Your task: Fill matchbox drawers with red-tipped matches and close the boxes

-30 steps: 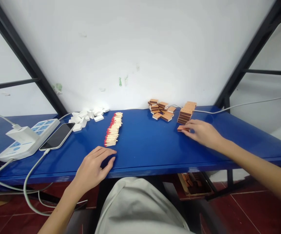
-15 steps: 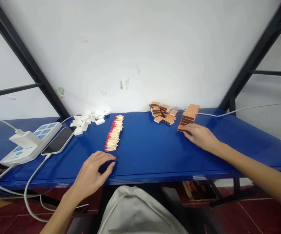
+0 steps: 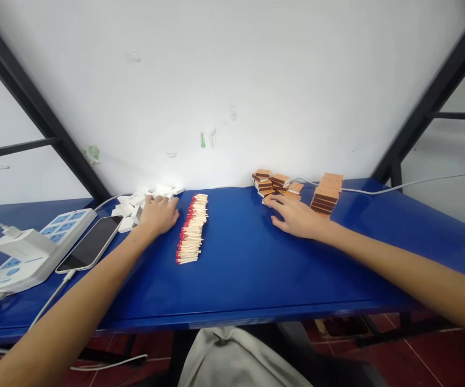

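My left hand [image 3: 158, 216] reaches over the pile of small white matchbox trays [image 3: 127, 223] at the back left. Its fingers bend down onto the pile with the thumb apart, and the fingertips are partly hidden. My right hand [image 3: 297, 216] is at the front of a loose pile of brown and orange matchboxes [image 3: 279, 180]. Its fingers are stretched out over a matchbox at the pile's near edge, thumb apart. Beside it stands a neat stack of matchbox sleeves [image 3: 326, 196], partly behind the hand. Between my hands lies a long row of red-tipped matches [image 3: 192, 228].
A phone [image 3: 89, 244] on a charging cable and a white power strip [image 3: 34, 269] with a plugged-in adapter lie at the left. The blue table [image 3: 236, 269] meets a white wall. A thin cable [image 3: 377, 192] runs along the back right. Black frame posts flank both sides.
My left hand has moved forward from the table's front to the white trays. My right hand has left the neat stack and moved left to the loose matchboxes. The view has shifted slightly.
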Demonstrator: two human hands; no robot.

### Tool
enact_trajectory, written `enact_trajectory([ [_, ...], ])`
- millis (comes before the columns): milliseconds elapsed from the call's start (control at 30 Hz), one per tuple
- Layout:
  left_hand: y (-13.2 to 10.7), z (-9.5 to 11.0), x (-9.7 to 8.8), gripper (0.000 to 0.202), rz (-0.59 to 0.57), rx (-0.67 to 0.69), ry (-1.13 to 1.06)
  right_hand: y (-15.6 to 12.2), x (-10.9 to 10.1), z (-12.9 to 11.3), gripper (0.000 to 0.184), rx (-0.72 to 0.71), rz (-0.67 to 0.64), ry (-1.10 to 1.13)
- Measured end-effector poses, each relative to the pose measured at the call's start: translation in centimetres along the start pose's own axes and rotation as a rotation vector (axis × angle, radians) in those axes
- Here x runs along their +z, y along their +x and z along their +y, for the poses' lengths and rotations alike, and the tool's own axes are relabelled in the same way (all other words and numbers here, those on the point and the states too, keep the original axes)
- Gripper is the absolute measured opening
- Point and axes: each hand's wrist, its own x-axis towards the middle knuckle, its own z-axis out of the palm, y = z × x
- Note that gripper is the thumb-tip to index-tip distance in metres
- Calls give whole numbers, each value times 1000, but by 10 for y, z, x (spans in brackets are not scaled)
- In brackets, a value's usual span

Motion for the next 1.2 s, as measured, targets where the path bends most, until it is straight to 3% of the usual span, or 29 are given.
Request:
enact_trajectory([
  [200,-13,-6,1,38,-50,63,-1,15,10,-4,42,35,-54,52],
  [433,-26,-25,-3,37,-132,176,-106,15,2,-45,37,-98,-1,77],
  [567,-22,-37,-8,35,-151,270,-163,9,-8,-69,35,-269,81,133],
  [667,-18,-44,-20,37,-72,274,-253,5,-9,-91,34,-363,76,284],
  [733,-25,-42,-35,38,67,202,-444,6,-6,-106,32,-362,61,382],
  [800,-49,-31,-50,36,210,69,-627,12,-1,-121,30,-338,60,482],
  [900,-109,2,-65,31,330,-49,-955,24,5,-139,29,-273,47,625],
  [967,-152,30,-66,26,264,24,-1052,33,8,-148,28,-252,29,689],
  [1033,-183,55,-63,28,166,129,-1007,39,8,-156,23,-223,12,743],
  [1100,-199,71,-60,32,156,179,-962,40,8,-162,20,-230,4,783],
  [1200,-200,73,-63,40,118,217,-912,38,9,-167,21,-294,16,759],
])
